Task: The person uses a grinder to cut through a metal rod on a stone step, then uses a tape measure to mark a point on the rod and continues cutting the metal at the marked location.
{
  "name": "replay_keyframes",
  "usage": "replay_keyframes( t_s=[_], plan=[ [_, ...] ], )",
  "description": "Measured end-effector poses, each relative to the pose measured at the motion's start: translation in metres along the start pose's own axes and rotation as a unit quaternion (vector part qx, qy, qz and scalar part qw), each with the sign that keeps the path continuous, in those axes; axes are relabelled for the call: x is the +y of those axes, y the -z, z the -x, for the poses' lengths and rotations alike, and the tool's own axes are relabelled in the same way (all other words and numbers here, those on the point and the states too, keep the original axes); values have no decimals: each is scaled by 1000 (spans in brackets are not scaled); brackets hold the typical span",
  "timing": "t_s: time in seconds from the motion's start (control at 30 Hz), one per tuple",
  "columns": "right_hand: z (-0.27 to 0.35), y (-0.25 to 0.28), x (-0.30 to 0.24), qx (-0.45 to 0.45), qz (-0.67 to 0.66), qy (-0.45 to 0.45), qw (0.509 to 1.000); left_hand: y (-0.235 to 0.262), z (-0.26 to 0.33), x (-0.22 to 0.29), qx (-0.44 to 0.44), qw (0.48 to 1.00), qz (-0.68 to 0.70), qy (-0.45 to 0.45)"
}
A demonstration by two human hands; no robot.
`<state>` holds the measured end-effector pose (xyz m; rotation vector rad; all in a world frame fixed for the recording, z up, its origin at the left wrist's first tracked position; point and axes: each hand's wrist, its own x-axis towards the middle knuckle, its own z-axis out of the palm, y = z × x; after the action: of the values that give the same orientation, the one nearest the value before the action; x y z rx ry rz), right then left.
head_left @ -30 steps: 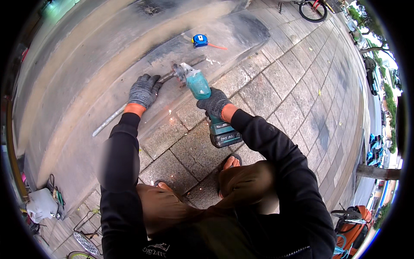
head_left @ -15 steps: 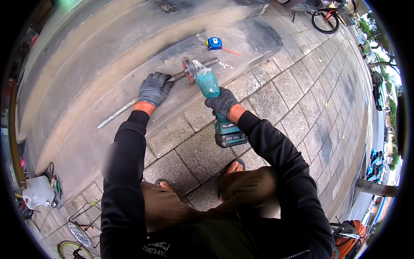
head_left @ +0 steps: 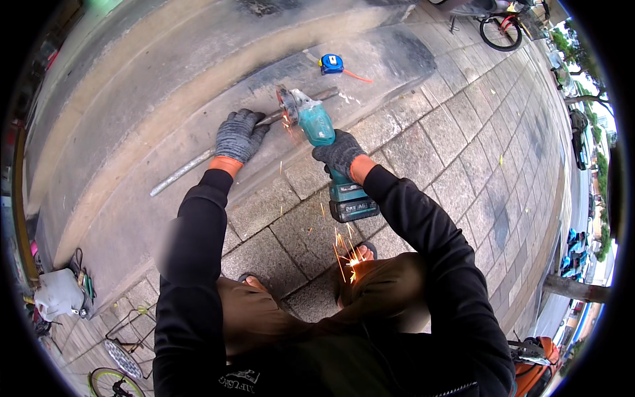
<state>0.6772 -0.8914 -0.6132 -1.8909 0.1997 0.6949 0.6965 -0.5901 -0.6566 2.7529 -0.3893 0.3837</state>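
My left hand (head_left: 239, 135), in a grey work glove with an orange cuff, presses down on a long thin metal bar (head_left: 178, 174) lying along a concrete step. My right hand (head_left: 340, 153), gloved the same way, grips a teal cordless angle grinder (head_left: 317, 129) with its battery pack (head_left: 354, 205) toward me. The grinder's disc (head_left: 286, 104) meets the bar just right of my left hand, and orange sparks fly back toward my knees and sandalled feet.
A blue tape measure (head_left: 331, 64) with its orange tab out lies on the step beyond the grinder. Grey stone paving (head_left: 463, 165) spreads to the right. A bicycle wheel (head_left: 501, 32) stands far back; a white bag (head_left: 58, 294) and another wheel sit at lower left.
Sparks now spray from the disc where it touches the bar. Both hands and the grinder appear slightly higher and to the right in view as my head shifted.
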Motion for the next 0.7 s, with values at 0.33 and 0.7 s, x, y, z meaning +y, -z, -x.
replay_keyframes(
  t_s=[0.33, 0.7],
  plan=[
    [-15, 1, 15, 15, 26, 34, 999, -10, -3, -8, -1, 1000, -2, -9],
    [-24, 3, 30, 38, 147, 78, 985, -7, -7, -10, -44, 999, -31, 4]
  ],
)
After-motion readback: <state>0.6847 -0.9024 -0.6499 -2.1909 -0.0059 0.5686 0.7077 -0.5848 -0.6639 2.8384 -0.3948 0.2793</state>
